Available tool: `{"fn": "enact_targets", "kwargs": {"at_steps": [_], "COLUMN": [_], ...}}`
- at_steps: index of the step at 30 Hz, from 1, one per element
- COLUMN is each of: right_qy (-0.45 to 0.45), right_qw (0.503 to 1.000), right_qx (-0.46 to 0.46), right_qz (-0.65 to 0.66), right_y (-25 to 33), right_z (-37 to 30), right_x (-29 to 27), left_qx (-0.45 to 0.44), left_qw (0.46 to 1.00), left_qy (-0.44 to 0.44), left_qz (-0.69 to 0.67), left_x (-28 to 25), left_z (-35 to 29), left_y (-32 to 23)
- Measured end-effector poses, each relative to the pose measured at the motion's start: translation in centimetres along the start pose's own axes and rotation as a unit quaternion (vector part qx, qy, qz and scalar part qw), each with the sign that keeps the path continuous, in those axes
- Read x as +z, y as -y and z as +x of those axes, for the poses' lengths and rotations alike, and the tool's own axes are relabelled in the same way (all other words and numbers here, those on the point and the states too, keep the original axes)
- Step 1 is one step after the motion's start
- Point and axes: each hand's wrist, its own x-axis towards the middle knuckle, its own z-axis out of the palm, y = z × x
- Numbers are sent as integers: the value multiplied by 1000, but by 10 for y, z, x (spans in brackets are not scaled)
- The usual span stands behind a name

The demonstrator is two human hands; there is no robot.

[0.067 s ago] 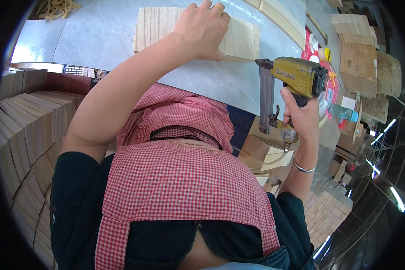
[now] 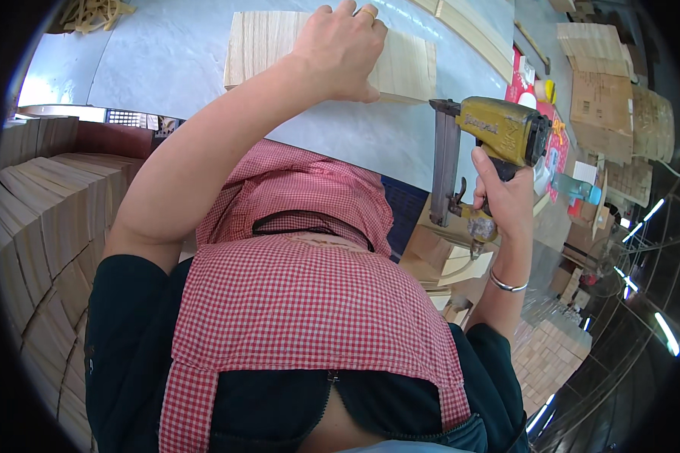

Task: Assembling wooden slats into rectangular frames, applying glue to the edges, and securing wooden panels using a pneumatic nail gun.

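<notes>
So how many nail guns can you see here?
1. The yellow nail gun is in the right hand, held above the bench edge, right of the wooden panel that the left hand presses. Others could be hidden among the clutter at right.

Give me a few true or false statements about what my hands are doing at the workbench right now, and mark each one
1. The left hand rests on the wooden panel. True.
2. The right hand is empty. False: it grips a yellow nail gun.
3. The nail gun lies flat on the panel. False: it is held up, right of the panel.
4. A bracelet circles the right wrist. True.
</notes>
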Motion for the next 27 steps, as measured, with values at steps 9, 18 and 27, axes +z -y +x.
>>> {"fn": "enact_targets", "kwargs": {"at_steps": [9, 18, 27], "right_qy": [-17, -38, 22], "right_qw": [999, 999, 997], "right_qx": [28, -24, -47], "right_qz": [7, -9, -62], "right_y": [1, 8, 33], "right_z": [-6, -19, -19], "right_x": [2, 4, 19], "left_qx": [52, 27, 22], "left_qw": [994, 996, 999], "left_qy": [-8, 61, -49], "left_qz": [-97, -56, -9], "left_x": [7, -14, -12], "left_z": [0, -55, -54], "left_y": [10, 89, 37]}}
